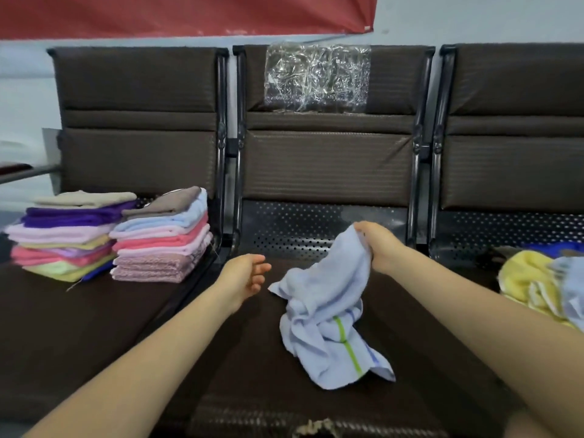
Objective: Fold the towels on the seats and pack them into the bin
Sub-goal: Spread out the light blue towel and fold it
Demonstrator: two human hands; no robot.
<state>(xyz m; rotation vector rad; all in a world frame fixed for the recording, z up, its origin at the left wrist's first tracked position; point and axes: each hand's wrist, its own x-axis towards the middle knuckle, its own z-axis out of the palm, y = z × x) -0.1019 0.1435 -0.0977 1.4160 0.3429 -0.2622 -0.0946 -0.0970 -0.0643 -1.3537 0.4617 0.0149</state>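
Right hand (pixel 377 245): pinching top edge of pale blue towel (pixel 328 308), lifted at 1 o'clock over middle seat (pixel 252 358).
Left hand (pixel 246 275): empty, fingers loosely spread, at 9 o'clock of towel, apart.
Towel look: crumpled, hanging, green stripe low, bottom resting on seat.
Done: two folded stacks (pixel 110 238) at 10 o'clock.
Left: unfolded heap (pixel 537 282) at 3 o'clock; bin unseen, nothing packed judging by stacks.

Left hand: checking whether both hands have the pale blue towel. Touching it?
Apart. The head view shows dark seat between the left hand and the pale blue towel.
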